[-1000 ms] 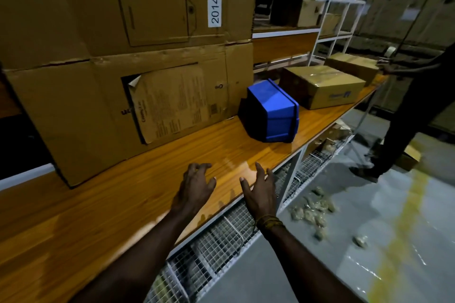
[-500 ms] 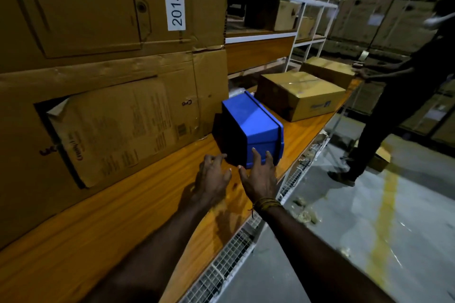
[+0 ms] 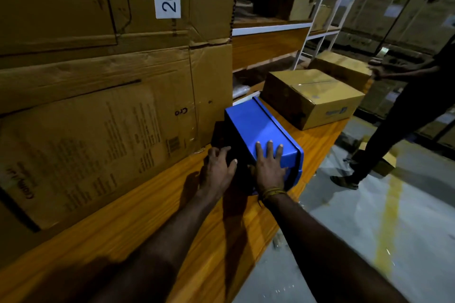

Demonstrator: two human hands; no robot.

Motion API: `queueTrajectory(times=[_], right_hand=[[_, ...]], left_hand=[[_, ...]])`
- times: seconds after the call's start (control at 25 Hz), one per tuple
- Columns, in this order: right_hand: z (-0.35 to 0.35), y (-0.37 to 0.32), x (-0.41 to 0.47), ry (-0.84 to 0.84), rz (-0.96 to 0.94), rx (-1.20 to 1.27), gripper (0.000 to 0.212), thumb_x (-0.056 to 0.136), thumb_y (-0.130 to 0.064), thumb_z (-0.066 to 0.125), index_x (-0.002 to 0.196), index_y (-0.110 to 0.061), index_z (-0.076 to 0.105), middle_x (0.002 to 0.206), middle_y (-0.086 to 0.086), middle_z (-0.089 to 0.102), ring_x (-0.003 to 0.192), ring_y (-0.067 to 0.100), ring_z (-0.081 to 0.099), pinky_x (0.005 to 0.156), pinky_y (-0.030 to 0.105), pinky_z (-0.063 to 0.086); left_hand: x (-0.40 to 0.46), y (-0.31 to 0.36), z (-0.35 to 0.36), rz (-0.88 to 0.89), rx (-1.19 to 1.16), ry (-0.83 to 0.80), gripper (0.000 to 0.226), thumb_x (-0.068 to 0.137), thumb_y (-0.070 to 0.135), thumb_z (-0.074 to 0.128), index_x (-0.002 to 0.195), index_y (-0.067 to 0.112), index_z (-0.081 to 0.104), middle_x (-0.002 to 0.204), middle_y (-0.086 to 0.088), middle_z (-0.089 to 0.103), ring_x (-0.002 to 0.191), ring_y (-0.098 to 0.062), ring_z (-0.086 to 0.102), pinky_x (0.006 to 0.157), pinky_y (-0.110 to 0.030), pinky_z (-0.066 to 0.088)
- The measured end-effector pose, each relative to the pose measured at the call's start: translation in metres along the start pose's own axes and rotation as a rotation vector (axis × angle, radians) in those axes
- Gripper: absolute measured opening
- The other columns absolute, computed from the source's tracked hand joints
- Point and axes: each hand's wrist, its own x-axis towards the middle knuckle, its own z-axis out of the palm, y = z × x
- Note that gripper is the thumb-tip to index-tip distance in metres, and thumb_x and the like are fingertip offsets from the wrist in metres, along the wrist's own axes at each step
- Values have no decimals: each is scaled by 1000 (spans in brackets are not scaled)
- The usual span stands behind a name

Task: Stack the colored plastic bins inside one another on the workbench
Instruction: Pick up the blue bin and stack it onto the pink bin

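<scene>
A blue plastic bin [image 3: 256, 125] lies tipped on its side on the orange wooden workbench [image 3: 172, 216], with its dark underside facing me. My right hand [image 3: 269, 167] lies flat on the bin's upper blue face near its rim, fingers spread, thumb at the near edge. My left hand [image 3: 218, 170] touches the bin's dark left side, fingers curled against it. Whether more bins are nested in the blue one stays hidden.
Large stacked cardboard boxes [image 3: 98, 81] line the back of the bench at left. A taped cardboard box [image 3: 312, 96] sits just beyond the bin, another [image 3: 342, 66] behind it. A person [image 3: 406, 115] stands on the grey floor at right. White shelving [image 3: 307, 27] rises behind.
I have moved closer along the bench. Both hands went from hovering over the bench to resting on the blue bin, the right on top, the left on its side.
</scene>
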Motion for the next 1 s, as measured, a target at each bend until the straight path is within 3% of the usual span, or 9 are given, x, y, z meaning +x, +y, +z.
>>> queueTrajectory(times=[0.2, 0.4, 0.48, 0.56, 0.64, 0.76, 0.88, 1.0], right_hand=[[15, 24, -31, 101, -126, 70, 65, 92, -20, 54, 151, -23, 26, 160, 12, 23, 149, 40, 9, 99, 69, 38], [4, 91, -75, 210, -431, 254, 66, 85, -3, 53, 146, -22, 38, 156, 10, 34, 147, 35, 20, 114, 48, 30], [-2, 111, -87, 249, -428, 289, 66, 83, 5, 54, 143, -22, 43, 155, 7, 36, 147, 33, 23, 113, 45, 31], [-4, 112, -98, 258, -323, 391, 62, 81, 6, 57, 137, -19, 50, 153, 6, 38, 147, 32, 23, 114, 47, 32], [-6, 98, -111, 214, -205, 583, 55, 77, -1, 57, 129, -18, 57, 151, 7, 39, 148, 31, 18, 117, 51, 28], [-12, 81, -127, 190, -128, 721, 46, 79, -29, 61, 125, -23, 60, 150, 6, 39, 149, 26, 16, 118, 49, 25], [-15, 65, -152, 123, -170, 729, 54, 80, -54, 56, 128, -31, 59, 151, 1, 39, 149, 22, 19, 118, 45, 26], [-15, 23, -194, -7, -264, 812, 58, 81, -57, 60, 130, -28, 58, 153, 4, 37, 149, 23, 14, 119, 47, 24]], left_hand=[[16, -3, 3, -62, -34, 43, 59, 92, 40, 58, 145, 21, 39, 146, -19, 36, 130, -38, 42, 101, -42, 40], [16, 11, -26, -230, -123, 243, 64, 94, 37, 57, 150, 16, 32, 151, -23, 31, 139, -38, 31, 109, -42, 30], [10, 5, -35, -318, -157, 286, 65, 95, 39, 54, 150, 15, 29, 152, -23, 33, 138, -38, 34, 108, -42, 31], [1, -1, -39, -371, -249, 196, 63, 96, 39, 53, 148, 12, 31, 148, -22, 42, 132, -39, 44, 103, -40, 37], [-18, 2, -42, -396, -346, 82, 58, 95, 38, 56, 143, 10, 40, 140, -20, 53, 123, -39, 53, 96, -38, 42], [-62, 18, -55, -450, -408, 191, 51, 91, 34, 62, 135, 12, 51, 130, -15, 62, 115, -37, 58, 88, -35, 44], [-117, 19, -70, -502, -497, 307, 50, 90, 30, 64, 135, 12, 50, 129, -13, 62, 113, -35, 59, 82, -31, 41], [-179, 20, -75, -505, -602, 332, 51, 90, 36, 61, 135, 16, 46, 127, -13, 62, 108, -33, 61, 86, -37, 48]])
